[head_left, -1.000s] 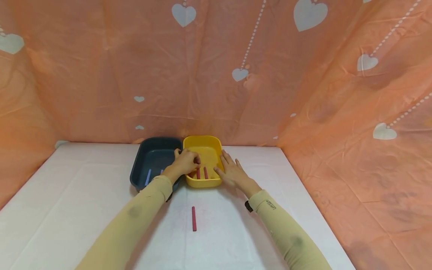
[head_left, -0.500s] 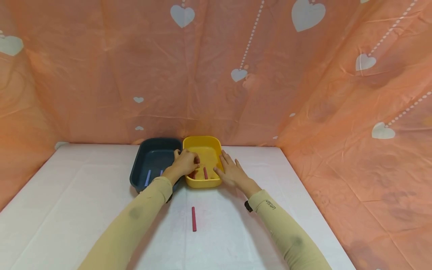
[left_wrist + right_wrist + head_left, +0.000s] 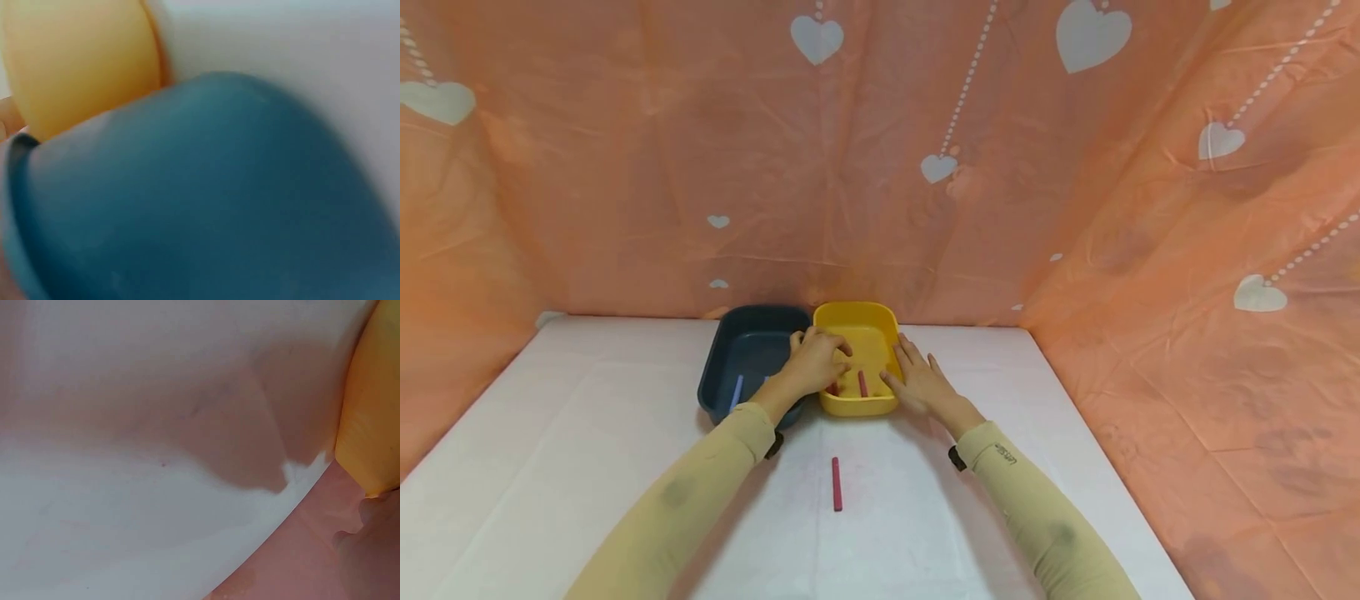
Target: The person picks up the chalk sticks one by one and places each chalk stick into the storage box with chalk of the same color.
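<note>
Hands flank the yellow tray [image 3: 872, 321]: left hand [image 3: 815, 362] curled over its near-left rim above a red stick [image 3: 862, 383], right hand [image 3: 920, 381] flat against its right wall, fingers straight.

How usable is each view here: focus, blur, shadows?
Head view: sharp and evenly lit, with soft shadows under the arms on the white table. Left wrist view: too close, the blue bin and yellow bin are featureless blurs. Right wrist view: also out of focus, a broad shadow on the table beside the yellow bin.
</note>
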The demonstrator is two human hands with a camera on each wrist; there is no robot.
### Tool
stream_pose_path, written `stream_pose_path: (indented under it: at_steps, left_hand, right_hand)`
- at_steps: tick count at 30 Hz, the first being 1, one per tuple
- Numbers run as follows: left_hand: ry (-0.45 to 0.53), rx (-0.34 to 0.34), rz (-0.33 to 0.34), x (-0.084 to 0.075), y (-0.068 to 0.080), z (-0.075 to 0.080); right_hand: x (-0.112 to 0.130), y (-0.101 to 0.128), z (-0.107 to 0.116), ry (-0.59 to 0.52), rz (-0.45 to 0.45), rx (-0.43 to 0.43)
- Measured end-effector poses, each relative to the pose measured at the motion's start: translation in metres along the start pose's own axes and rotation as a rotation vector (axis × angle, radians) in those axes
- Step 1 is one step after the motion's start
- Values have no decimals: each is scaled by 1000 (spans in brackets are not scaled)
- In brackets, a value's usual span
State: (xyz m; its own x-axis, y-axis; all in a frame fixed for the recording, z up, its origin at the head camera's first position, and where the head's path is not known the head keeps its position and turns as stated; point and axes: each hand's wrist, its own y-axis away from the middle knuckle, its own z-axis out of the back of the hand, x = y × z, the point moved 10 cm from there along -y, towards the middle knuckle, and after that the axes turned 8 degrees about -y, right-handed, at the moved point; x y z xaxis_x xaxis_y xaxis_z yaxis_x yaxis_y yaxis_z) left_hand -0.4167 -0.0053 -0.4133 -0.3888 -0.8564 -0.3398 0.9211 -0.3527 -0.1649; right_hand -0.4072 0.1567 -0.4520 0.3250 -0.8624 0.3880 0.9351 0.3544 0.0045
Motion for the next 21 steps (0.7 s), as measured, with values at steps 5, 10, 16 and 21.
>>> stream_pose_path:
  at_steps: [5,10,16,21]
  left_hand:
    - [40,-67,-14,-4,14,12]
    - [100,-133,-31,-8,29,23]
    - [190,-174,-10,-12,48,31]
    - [285,-200,-3,-19,64,34]
  right_hand:
    - [0,0,0,2,-3,6]
    - [1,2,2,-7,0,-5]
    - [-2,0,-1,-20,-8,4]
    - [-2,0,-2,-25,-6,12]
